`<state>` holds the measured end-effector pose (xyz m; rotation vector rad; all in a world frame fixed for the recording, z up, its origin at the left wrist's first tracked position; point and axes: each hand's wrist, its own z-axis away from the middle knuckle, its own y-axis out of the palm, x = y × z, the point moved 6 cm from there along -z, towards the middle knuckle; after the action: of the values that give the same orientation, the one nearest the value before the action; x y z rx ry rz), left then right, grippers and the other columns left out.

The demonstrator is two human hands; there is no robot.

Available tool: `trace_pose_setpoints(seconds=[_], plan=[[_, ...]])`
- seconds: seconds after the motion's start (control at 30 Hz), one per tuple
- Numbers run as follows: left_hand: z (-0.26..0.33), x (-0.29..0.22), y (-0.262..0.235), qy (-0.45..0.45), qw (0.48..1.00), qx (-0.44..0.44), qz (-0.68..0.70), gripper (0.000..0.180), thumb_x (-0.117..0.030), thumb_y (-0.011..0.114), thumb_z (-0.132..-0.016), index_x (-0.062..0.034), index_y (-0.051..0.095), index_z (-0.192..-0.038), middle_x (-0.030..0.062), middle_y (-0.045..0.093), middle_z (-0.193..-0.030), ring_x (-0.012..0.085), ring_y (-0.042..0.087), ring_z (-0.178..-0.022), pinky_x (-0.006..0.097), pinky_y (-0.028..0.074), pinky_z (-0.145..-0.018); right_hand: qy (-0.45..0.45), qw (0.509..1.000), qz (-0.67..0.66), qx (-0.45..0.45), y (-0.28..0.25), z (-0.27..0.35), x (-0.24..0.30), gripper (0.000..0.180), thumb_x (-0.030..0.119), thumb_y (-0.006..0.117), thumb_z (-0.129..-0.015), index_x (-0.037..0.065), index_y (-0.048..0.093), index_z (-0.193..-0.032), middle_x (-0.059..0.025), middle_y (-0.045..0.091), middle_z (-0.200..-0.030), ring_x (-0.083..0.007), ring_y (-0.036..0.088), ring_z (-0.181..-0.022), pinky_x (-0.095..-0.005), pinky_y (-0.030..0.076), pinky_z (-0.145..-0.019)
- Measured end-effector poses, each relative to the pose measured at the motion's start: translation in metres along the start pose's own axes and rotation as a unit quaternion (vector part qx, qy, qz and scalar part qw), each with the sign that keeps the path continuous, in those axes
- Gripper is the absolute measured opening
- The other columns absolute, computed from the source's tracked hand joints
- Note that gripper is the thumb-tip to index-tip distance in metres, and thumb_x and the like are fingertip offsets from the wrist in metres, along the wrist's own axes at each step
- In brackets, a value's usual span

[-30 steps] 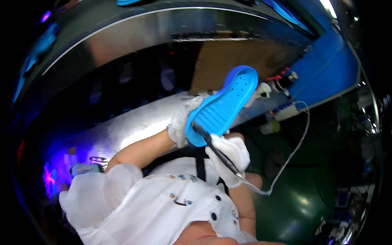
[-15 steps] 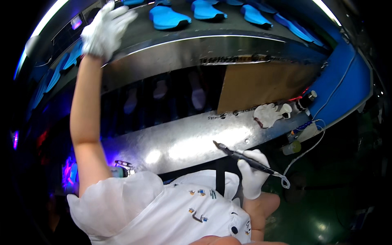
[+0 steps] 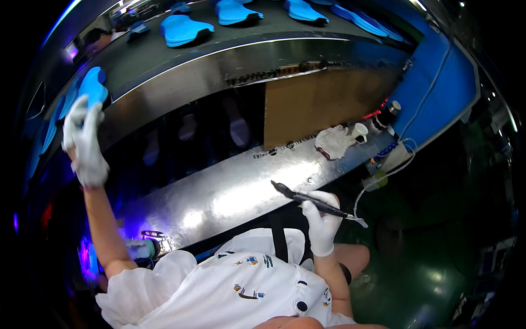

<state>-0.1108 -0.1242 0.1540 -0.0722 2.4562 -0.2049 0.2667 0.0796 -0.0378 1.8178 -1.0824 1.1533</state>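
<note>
My right hand (image 3: 322, 223), in a white glove, grips a slim black pen-shaped brush (image 3: 312, 200) above the metal ledge. Its tapered tip points up and left, and a white cord or tube trails from its back end. My left hand (image 3: 87, 143), also gloved in white, reaches out at the far left with fingers apart. Those fingers overlap the near end of a blue shoe sole (image 3: 93, 85) at the belt's edge; whether they touch it I cannot tell. More blue soles (image 3: 185, 30) lie along the dark conveyor belt (image 3: 134, 60).
Below the belt runs a shiny metal ledge (image 3: 230, 193), with a brown cardboard sheet (image 3: 312, 107) behind it. A loose white glove (image 3: 332, 141), a white cup (image 3: 359, 131) and a dark bottle (image 3: 388, 114) stand at its right end. Pale soles (image 3: 239, 129) show in the dark space underneath.
My left hand has moved down and left, from over the belt to the blue sole at its left edge. The view has shifted. My right hand still holds the brush.
</note>
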Motion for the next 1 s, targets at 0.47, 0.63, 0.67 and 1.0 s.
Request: trace_pose_setpoints(seconds=[0.47,0.63,0.67,1.0], plan=[[0.335,0.021,0.168,-0.013,0.863,0.475,0.170,0.023,-0.005,0.075,-0.075,-0.0051,0.052,-0.074,0.0197,0.054,-0.126,0.0332,0.054,-0.117,0.039,0.043,-0.096,0.097,0.973,0.001,-0.209,-0.061,0.007,-0.037,0.015,0.004,0.062,-0.091,-0.003,0.062,-0.104,-0.0094,0.068,-0.088,-0.0075,0.061,-0.065,-0.0186,0.049,-0.056],[0.357,0.094,0.222,-0.525,0.659,0.391,0.370,0.040,-0.035,0.063,-0.088,-0.0020,0.058,-0.111,0.0191,0.055,-0.127,0.0287,0.057,-0.107,0.045,0.049,-0.088,0.156,0.963,-0.049,-0.213,-0.057,0.009,-0.058,0.013,0.007,0.063,-0.090,-0.002,0.063,-0.100,-0.0042,0.062,-0.074,-0.0078,0.057,-0.059,-0.0192,0.047,-0.054],[0.364,0.117,0.236,-0.377,0.730,0.479,0.310,0.055,-0.047,0.059,-0.091,-0.0026,0.054,-0.123,0.0182,0.058,-0.123,0.0280,0.060,-0.100,0.045,0.051,-0.084,0.167,0.961,-0.075,-0.207,-0.051,0.007,-0.061,0.013,0.007,0.064,-0.090,-0.002,0.062,-0.100,-0.0028,0.060,-0.071,-0.0079,0.056,-0.058,-0.0195,0.046,-0.053],[0.384,0.013,0.271,-0.773,0.249,0.328,0.483,0.088,-0.077,0.027,-0.089,-0.0033,0.050,-0.131,0.0273,0.060,-0.114,0.0384,0.064,-0.089,0.057,0.054,-0.081,0.154,0.976,0.106,-0.110,-0.044,-0.010,-0.097,0.016,0.008,0.069,-0.086,-0.001,0.063,-0.098,-0.0017,0.061,-0.077,-0.0080,0.054,-0.063,-0.0255,0.048,-0.059]])
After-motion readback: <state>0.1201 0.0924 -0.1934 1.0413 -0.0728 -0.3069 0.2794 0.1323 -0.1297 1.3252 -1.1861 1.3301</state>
